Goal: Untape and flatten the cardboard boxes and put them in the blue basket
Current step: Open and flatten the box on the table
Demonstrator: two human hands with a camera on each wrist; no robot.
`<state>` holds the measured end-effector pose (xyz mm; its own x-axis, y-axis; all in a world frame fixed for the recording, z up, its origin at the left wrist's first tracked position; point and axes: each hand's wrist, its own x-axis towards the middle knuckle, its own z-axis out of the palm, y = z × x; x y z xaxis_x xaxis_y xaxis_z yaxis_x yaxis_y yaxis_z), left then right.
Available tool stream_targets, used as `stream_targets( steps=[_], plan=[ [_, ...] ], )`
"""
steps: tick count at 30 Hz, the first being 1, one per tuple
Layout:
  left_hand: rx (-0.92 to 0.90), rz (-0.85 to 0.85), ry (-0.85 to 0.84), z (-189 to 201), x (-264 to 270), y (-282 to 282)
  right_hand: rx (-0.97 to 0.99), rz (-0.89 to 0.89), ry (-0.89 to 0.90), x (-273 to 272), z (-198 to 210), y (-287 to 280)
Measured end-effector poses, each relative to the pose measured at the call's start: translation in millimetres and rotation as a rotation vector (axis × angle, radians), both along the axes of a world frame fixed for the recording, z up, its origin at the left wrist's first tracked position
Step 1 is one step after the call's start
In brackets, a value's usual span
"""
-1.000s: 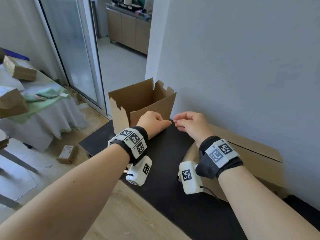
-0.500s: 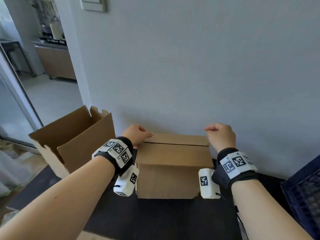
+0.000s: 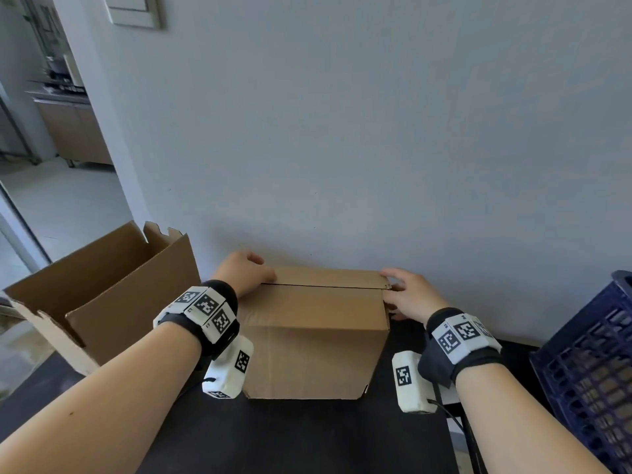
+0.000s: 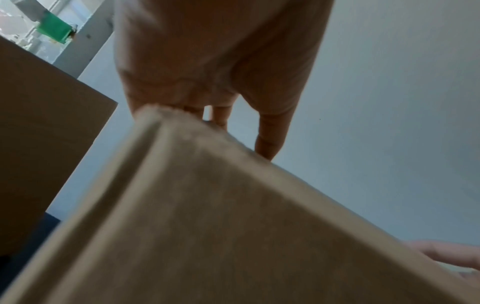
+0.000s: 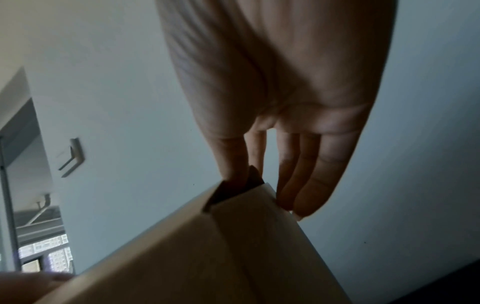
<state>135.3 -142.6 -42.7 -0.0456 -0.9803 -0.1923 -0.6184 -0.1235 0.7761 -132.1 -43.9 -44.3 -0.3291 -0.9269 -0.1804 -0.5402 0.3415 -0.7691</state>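
Two bare hands rest on a closed cardboard box (image 3: pixel 314 336) at lower centre of the head view, standing on a black table (image 3: pixel 307 436) against the wall. Its long axis and top flap seam run left to right between them. The left hand (image 3: pixel 244 277) lies on the upper left corner, fingers fairly straight; the right hand (image 3: pixel 408 297) touches the upper right corner, fingers extended, thumb at the seam end. An open box (image 3: pixel 102 295) stands lower left; the blue basket (image 3: pixel 591 371) sits at right.
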Motion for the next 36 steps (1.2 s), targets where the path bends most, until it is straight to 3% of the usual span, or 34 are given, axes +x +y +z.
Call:
stream_targets(
  steps=[5, 9, 19, 27, 36],
  plan=[
    [-0.016, 0.031, 0.084, 1, -3, 0, -0.127, -0.032, 0.099, -2, 3, -4],
    [-0.046, 0.075, 0.216, 3, -4, 4, -0.077, -0.014, 0.057, -1, 9, -11],
    [-0.186, -0.032, -0.179, -6, -17, 9, -0.049, -0.182, -0.338, 2, -7, -20],
    [-0.025, -0.119, -0.524, 1, -22, 8, -0.234, -0.086, -0.160, 13, 0, -15],
    [-0.024, -0.092, -0.403, 19, -14, 10, -0.244, -0.086, -0.041, 16, 6, -22]
  ],
)
